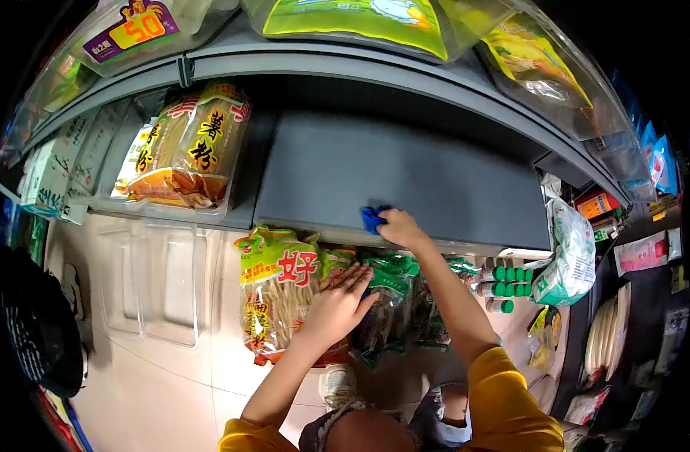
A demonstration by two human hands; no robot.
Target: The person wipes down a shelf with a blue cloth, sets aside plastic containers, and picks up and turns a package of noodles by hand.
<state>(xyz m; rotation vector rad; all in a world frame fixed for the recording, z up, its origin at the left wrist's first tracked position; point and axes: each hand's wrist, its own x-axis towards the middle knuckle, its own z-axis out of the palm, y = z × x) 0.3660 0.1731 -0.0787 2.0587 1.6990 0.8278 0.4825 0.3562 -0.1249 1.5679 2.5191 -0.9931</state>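
My right hand (402,229) is closed on a crumpled blue cloth (373,219) at the front edge of the grey shelf board (390,169). Over the packets in front of the shelf, my left hand (348,298) lies with fingers stretched out; whether it presses on them I cannot tell. To its left is a yellow-green bag of pale noodles (278,297) with large red lettering. On its right side are green-topped clear bags of dark dried food (386,301), partly hidden by my right forearm.
Noodle packs (201,147) fill a clear bin on the shelf's left. Empty clear trays (150,282) lie on the floor. Green-capped jars (504,288) and a white-green bag (569,252) stand at the right. An upper shelf edge (345,68) with bins overhangs the board.
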